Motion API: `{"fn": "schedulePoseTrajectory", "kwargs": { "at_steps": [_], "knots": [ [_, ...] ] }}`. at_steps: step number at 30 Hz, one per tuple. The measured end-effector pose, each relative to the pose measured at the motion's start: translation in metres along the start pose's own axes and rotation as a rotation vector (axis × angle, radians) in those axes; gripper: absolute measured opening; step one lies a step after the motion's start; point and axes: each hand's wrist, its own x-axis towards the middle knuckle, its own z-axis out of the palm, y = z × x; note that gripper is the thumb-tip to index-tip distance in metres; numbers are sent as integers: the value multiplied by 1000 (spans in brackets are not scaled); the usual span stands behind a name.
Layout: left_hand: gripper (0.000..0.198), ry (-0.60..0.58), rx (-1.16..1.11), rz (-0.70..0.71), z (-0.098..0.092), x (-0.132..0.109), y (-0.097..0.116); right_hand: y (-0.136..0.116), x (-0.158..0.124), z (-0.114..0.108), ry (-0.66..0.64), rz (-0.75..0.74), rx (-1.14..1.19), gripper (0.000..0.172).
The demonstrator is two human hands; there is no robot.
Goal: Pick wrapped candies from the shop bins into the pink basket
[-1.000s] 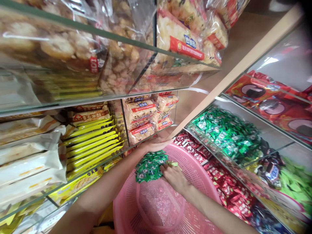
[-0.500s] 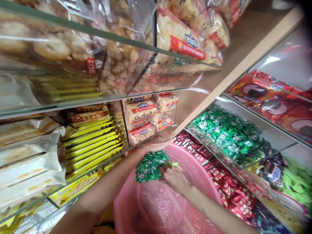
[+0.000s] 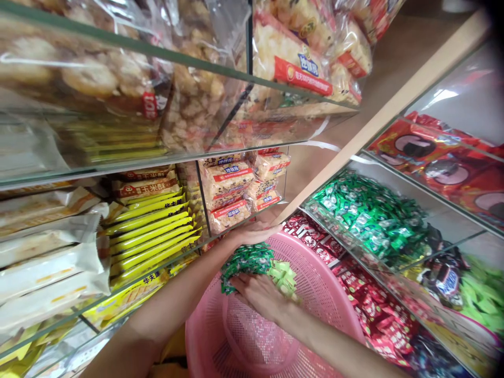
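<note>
A pink plastic basket [image 3: 328,294] with perforated sides stands tilted in front of the shelves. Green wrapped candies [image 3: 248,260] are heaped at its far left side, beside a smaller pile of light green candies [image 3: 284,277]. Along the far rim lies my left hand [image 3: 258,231], closed on the basket edge, its underside hidden. My right hand [image 3: 258,295] is inside the basket, fingers together and curled against the near edge of the green candies; its fingertips are partly hidden.
Packs of yellow wafers [image 3: 153,236] and sachima cakes [image 3: 230,181] fill the left shelf. Beyond a wooden post [image 3: 378,118], more green candies [image 3: 366,215] and red-wrapped candies [image 3: 374,304] sit in bins. A glass shelf edge [image 3: 177,62] crosses above my hands.
My right hand has moved left and slightly down, off the light green candies, which now show more fully, to the edge of the green ones. My left hand stays at the rim.
</note>
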Motion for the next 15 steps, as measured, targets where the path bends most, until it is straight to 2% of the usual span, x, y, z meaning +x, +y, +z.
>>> {"fn": "schedulePoseTrajectory", "kwargs": {
  "at_steps": [8, 15],
  "knots": [
    [69, -4, 75, -43, -5, -8, 15, -1, -4, 7, -7, -58, -100, 19],
    [70, -15, 41, -58, -1, -4, 12, -1, -2, 6, -14, -54, -112, 17]
  ]
}}
